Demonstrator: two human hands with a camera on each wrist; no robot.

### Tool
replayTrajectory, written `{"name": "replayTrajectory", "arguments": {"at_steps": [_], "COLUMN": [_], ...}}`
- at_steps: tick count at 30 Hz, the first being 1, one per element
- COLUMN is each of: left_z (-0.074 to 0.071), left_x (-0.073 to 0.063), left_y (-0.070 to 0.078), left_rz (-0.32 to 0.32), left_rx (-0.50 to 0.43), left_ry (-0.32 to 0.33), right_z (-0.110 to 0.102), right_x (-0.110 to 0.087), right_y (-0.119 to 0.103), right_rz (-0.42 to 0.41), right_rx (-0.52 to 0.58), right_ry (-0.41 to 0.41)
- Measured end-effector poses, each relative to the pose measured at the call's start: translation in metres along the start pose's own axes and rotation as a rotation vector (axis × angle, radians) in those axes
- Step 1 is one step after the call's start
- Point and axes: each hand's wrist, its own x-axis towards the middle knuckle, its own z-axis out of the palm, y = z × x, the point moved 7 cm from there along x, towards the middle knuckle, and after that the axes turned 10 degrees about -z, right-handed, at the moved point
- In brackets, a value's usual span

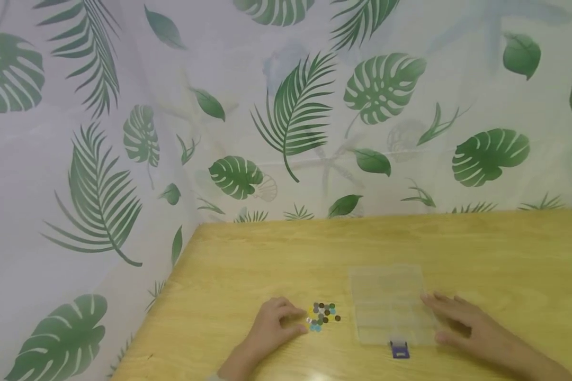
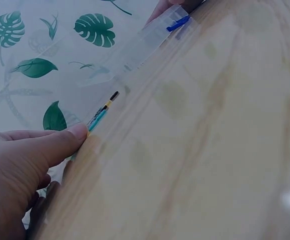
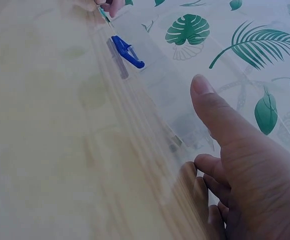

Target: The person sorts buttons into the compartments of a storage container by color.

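Observation:
Small round button-like discs (image 1: 321, 321), in black, grey, green, yellow and light blue, lie in a flat cluster on the wooden table. At the cluster's left side rests my left hand (image 1: 275, 324), thumb and fingers apart around its edge. In the left wrist view, the thumb covers part of the discs (image 2: 104, 111), which appear edge-on. To their right lies a clear plastic box (image 1: 386, 304) with divided compartments and a blue latch (image 1: 400, 350) at its front. My right hand (image 1: 472, 328) stands at the box's right side, fingertips touching or very near it, thumb spread away from the fingers.
The yellowish wooden table (image 1: 267, 248) reaches back to a white curtain-like sheet (image 1: 209, 137) printed with green leaves. That sheet also runs along the table's left side. Light glares off the table's front (image 1: 316, 375).

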Motion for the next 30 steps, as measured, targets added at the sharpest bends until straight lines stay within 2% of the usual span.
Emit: {"name": "replayTrajectory", "arguments": {"at_steps": [9,16,20,23,26,30], "left_z": [0.006,0.004,0.001,0.001,0.003,0.003], "left_x": [-0.005,-0.005,-0.004,-0.001,0.0,0.002], "left_y": [0.0,0.003,0.005,0.006,0.008,0.011], "left_rz": [0.016,0.046,0.056,0.032,0.012,0.003], "left_rx": [-0.044,-0.002,0.03,0.04,0.052,0.075], "left_ry": [0.006,0.062,0.094,0.098,0.092,0.084], "right_z": [0.004,0.005,0.005,0.004,0.003,0.0], "right_x": [-0.008,-0.007,-0.006,-0.005,-0.005,-0.003], "right_y": [0.0,0.002,0.004,0.005,0.006,0.003], "right_rz": [0.021,0.091,0.131,0.15,0.145,0.081], "right_rx": [0.01,0.033,0.126,0.185,0.191,0.122], "right_ry": [0.001,-0.022,-0.024,-0.016,-0.017,-0.004]}}
